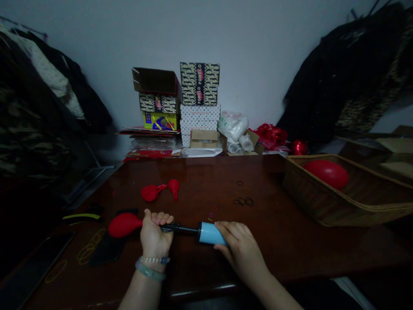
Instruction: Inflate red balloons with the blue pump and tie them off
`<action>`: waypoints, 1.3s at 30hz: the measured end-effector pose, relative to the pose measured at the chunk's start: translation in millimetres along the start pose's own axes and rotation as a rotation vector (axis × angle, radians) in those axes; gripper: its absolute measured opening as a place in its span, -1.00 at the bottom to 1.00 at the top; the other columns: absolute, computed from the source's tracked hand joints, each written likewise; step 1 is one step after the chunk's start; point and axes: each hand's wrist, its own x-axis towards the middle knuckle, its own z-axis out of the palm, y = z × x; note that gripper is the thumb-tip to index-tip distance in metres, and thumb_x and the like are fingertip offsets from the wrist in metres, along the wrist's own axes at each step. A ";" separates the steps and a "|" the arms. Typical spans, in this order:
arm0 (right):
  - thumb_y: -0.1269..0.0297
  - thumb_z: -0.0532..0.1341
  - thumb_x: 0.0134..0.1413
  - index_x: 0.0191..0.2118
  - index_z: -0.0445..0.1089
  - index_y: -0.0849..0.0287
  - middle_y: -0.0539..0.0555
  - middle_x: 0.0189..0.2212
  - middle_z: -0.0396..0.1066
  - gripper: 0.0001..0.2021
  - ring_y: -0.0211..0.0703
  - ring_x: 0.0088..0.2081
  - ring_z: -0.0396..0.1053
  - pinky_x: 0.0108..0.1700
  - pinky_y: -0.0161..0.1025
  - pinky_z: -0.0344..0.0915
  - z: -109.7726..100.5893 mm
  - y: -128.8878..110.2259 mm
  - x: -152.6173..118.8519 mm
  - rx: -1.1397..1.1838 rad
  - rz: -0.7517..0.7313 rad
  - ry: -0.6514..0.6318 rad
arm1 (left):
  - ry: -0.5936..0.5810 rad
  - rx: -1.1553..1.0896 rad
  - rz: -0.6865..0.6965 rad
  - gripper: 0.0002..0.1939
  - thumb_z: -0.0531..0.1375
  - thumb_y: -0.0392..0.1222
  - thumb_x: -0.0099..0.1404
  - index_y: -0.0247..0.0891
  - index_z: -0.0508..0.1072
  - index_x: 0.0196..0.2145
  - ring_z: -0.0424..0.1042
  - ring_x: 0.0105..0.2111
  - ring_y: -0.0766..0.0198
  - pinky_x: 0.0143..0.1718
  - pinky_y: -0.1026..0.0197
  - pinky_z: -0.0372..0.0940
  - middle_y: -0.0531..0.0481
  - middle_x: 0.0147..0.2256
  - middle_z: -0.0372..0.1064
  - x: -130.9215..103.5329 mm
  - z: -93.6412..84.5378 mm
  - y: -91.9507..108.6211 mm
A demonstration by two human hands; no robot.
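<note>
My left hand (157, 230) is closed round the black end of a balloon pump, where the neck of a red balloon (124, 225) comes out on the left. This balloon is slightly filled, and the joint between it and the pump is hidden in my fist. My right hand (240, 249) is wrapped around the light blue barrel of the balloon pump (209, 233). A black rod shows between barrel and left hand. Beyond my left hand lie two limp red balloons, one flat (151, 193) and one upright (173, 187), on the dark wooden table (200, 176).
On the right stands a wicker basket (318, 209) with an inflated red balloon (327, 173) inside. Black rubber bands (244, 202), yellow bands (86, 253) and a dark phone (41, 267) lie on the table. Stacked boxes (200, 116) line the back wall.
</note>
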 end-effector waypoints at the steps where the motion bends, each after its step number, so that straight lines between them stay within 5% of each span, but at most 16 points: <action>1: 0.24 0.26 0.10 0.11 0.27 0.08 0.13 -0.01 0.39 -0.56 0.01 -0.07 0.33 -0.02 -0.02 0.25 0.1 0.0 0.0 -0.006 0.000 0.002 | -0.001 -0.001 0.006 -0.58 -0.05 -0.17 0.40 -0.23 -0.03 -0.61 -0.03 -0.75 0.46 -0.68 0.33 -0.01 0.20 -0.72 -0.11 -0.6 -0.4 -2.9; 13: 0.30 0.27 0.09 0.11 0.28 0.09 0.14 -0.02 0.41 -0.55 0.02 -0.08 0.33 -0.04 -0.02 0.24 6.0 -11.3 -1.7 0.008 0.030 0.006 | -0.020 0.002 -0.062 -0.58 0.03 -0.19 0.36 -0.23 -0.02 -0.62 -0.04 -0.74 0.46 -0.67 0.32 -0.01 0.19 -0.71 -0.12 -17.6 1.4 -43.7; 27: 0.25 0.28 0.08 0.12 0.27 0.08 0.10 0.01 0.39 -0.54 -0.01 -0.03 0.32 0.01 -0.05 0.24 -4.9 1.2 2.2 0.015 -0.015 0.003 | -0.016 -0.005 -0.034 -0.60 -0.04 -0.24 0.39 -0.22 -0.04 -0.61 -0.04 -0.76 0.46 -0.68 0.34 -0.02 0.21 -0.73 -0.11 4.2 -1.9 2.6; 39: 0.28 0.29 0.07 0.11 0.29 0.10 0.12 -0.01 0.41 -0.55 0.03 -0.07 0.32 -0.02 -0.02 0.23 3.1 -0.5 0.1 -0.009 0.000 0.029 | -0.021 -0.015 -0.066 -0.59 -0.02 -0.22 0.38 -0.23 -0.03 -0.61 -0.03 -0.75 0.46 -0.67 0.33 0.00 0.20 -0.72 -0.10 -2.9 -0.3 -19.3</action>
